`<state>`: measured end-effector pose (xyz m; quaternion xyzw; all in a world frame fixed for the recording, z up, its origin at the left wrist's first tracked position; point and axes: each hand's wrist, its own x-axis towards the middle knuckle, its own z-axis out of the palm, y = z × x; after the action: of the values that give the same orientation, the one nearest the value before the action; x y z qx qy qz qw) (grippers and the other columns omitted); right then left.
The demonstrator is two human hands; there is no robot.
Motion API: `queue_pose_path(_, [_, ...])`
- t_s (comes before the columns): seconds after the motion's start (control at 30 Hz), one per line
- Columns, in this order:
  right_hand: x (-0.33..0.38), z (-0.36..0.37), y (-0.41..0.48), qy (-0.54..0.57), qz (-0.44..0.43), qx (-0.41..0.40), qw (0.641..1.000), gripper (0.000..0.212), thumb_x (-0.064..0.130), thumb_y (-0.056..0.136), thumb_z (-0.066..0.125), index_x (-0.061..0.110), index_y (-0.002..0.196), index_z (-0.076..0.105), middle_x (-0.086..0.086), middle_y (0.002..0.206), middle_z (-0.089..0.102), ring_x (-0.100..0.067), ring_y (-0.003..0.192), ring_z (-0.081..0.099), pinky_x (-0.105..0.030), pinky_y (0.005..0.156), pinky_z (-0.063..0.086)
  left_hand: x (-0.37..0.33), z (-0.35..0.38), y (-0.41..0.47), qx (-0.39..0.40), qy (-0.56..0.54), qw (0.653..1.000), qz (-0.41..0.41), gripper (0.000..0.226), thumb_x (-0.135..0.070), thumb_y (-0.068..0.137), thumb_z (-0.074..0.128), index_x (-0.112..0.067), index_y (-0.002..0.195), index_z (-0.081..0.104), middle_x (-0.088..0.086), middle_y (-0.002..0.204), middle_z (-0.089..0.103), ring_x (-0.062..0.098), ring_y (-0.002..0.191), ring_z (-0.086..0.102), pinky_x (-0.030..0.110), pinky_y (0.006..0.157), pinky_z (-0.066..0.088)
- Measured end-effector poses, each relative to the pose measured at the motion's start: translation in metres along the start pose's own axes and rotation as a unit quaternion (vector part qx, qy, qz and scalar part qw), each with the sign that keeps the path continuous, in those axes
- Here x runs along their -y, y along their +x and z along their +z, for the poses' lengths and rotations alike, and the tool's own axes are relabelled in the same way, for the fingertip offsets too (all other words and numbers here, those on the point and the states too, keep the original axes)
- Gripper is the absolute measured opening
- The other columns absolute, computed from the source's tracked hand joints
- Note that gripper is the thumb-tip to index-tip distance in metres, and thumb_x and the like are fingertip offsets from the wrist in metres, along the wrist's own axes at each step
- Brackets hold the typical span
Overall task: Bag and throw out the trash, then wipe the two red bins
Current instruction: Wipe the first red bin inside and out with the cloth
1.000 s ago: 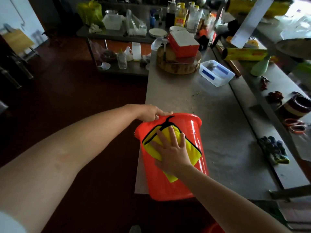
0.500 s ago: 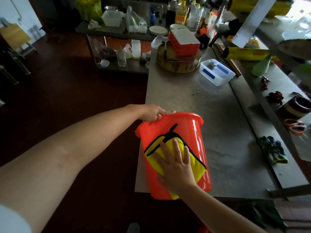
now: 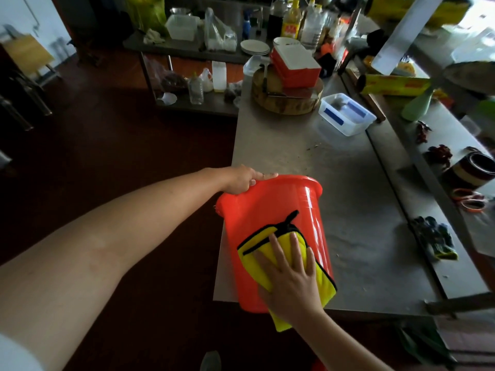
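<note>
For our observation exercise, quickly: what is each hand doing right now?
Left hand: closed, gripping the rim of the round red plastic bin.
Right hand: open, pressing the black-edged yellow cloth flat against the bin's side.

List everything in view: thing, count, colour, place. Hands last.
bin: one, red, tilted at the table's near corner
cloth: one, yellow with black edging, against the bin's side
table: one, grey metal, centre
chopping block: one, wooden, table's far end
box: one, red and white, on the chopping block
container: one, clear with blue, right of the block
gloves: one pile, dark, right ledge
left hand: one, grips the bin's rim
right hand: one, presses the cloth flat
</note>
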<state>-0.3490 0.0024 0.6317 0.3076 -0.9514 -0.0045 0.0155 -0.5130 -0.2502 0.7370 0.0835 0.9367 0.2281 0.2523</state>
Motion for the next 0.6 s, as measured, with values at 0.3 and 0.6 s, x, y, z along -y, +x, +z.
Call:
queue_pose_path(0.3, [-0.026, -0.027, 0.112, 0.054, 0.083, 0.012, 0.995, 0.079, 0.078, 0.080, 0.029, 0.056, 0.153, 0.007, 0.010, 0.169, -0.012, -0.037, 0.155, -0.009, -0.070, 0.117, 0.013, 0.012, 0.005, -0.002, -0.001, -0.043, 0.999, 0.013, 0.087, 0.008, 0.099, 0.032, -0.066, 0.144, 0.027, 0.000, 0.161, 0.035, 0.019, 0.143, 0.041, 0.033, 0.112, 0.043])
queue_pose_path(0.6, [-0.026, -0.018, 0.074, 0.074, 0.080, -0.002, 0.994, 0.075, 0.075, 0.086, 0.031, 0.057, 0.154, 0.004, 0.009, 0.169, -0.015, -0.036, 0.155, -0.010, -0.067, 0.119, 0.013, 0.019, 0.013, -0.003, -0.036, -0.051, 0.998, 0.022, 0.091, 0.008, 0.097, 0.033, -0.072, 0.140, 0.024, 0.005, 0.157, 0.042, 0.019, 0.139, 0.047, 0.028, 0.101, 0.051])
